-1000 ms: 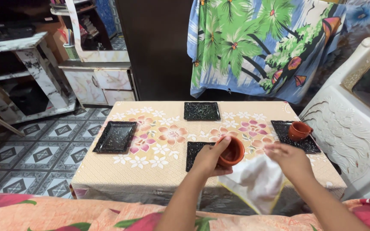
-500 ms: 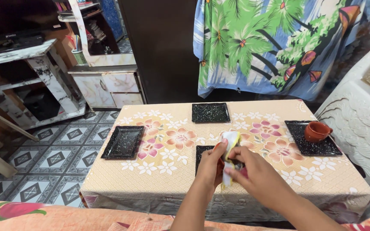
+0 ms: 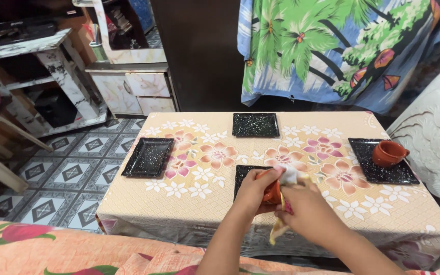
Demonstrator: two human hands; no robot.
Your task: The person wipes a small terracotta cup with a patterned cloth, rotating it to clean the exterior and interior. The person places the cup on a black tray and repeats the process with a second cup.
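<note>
Left hand (image 3: 254, 189): fingers curled around a small brown clay cup (image 3: 271, 192), gripping it from its left side; I see only a sliver of the cup between the two hands. Right hand (image 3: 305, 209): closed on a white cloth with a yellow edge (image 3: 287, 177), pressing it against the cup's right side and mouth. One bunched end of the cloth shows above the right hand; another end hangs below it, near the surface edge.

I note the cup is held just above the near black speckled square plate (image 3: 243, 175), of which the left part is visible; the hands cover the rest.

Outward on the surface (image 3: 199, 198), covered in a peach floral cloth: a second black plate (image 3: 148, 157) to the left, a third (image 3: 255, 125) at the far edge, a fourth (image 3: 380, 170) to the right. On that right plate a second clay cup (image 3: 388, 153) lies tilted on its side.

Beyond the surface a palm-print fabric (image 3: 332, 46) hangs. Left: patterned floor tiles (image 3: 72, 173) and marble-look shelving (image 3: 57, 66).
</note>
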